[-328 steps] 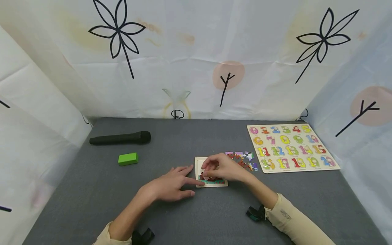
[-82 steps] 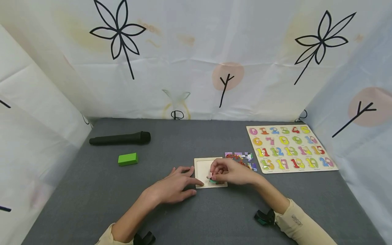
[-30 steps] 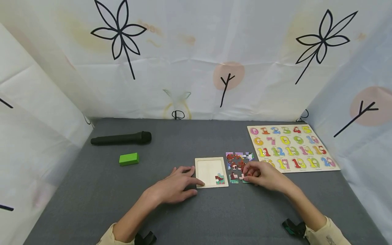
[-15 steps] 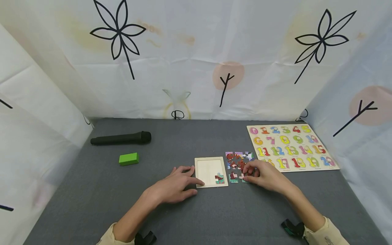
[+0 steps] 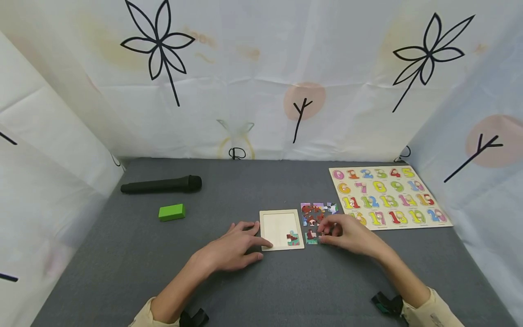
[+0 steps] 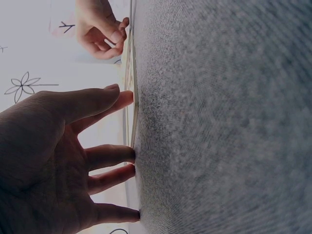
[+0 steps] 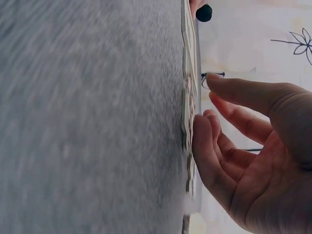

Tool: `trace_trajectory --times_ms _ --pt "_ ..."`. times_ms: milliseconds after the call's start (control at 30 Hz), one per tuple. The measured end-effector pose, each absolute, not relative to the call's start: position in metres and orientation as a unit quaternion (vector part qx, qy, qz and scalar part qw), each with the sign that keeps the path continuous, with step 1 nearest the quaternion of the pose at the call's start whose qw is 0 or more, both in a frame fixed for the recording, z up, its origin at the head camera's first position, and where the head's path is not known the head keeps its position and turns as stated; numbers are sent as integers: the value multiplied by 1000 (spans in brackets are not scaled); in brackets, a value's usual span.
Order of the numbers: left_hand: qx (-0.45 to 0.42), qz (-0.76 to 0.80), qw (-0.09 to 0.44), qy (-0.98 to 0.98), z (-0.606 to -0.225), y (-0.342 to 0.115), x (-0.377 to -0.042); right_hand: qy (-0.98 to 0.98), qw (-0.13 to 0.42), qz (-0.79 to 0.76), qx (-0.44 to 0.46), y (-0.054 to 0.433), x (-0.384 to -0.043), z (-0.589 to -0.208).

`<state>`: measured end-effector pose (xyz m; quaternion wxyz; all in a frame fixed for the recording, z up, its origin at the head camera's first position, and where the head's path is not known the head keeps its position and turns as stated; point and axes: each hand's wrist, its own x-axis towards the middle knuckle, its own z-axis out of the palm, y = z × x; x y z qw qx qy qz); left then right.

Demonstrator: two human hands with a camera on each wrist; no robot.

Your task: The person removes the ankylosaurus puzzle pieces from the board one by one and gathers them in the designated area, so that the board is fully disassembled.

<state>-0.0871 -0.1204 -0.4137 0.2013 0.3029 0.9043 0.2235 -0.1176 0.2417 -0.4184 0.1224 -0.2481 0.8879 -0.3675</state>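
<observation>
A small wooden puzzle tray lies before me, with one picture piece in its lower right corner. My left hand rests spread at the tray's left side, its index fingertip on the lower left corner. In the left wrist view the left fingers are straight, their tips down at the table and tray. Right of the tray lie several loose jigsaw pieces. Just above them my right hand pinches a jigsaw piece between thumb and index finger, mostly hidden; the right wrist view shows those fingertips raised off the table.
A number puzzle board lies at the right, close to the loose pieces. At the left are a black microphone and a green block. White patterned cloth surrounds the grey table.
Earlier, several pieces lay along the tray's bottom; now one does, and more lie to its right. Within the last half second my right hand shifts slightly left with a piece. The left hand stays.
</observation>
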Motion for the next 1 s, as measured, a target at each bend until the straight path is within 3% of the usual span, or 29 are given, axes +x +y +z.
trace_trajectory --times_ms 367,1000 --pt "287 241 191 907 -415 -122 -86 829 202 -448 -267 213 -126 -422" --pt "257 285 201 901 -420 -137 -103 825 244 -437 -263 182 -140 -426"
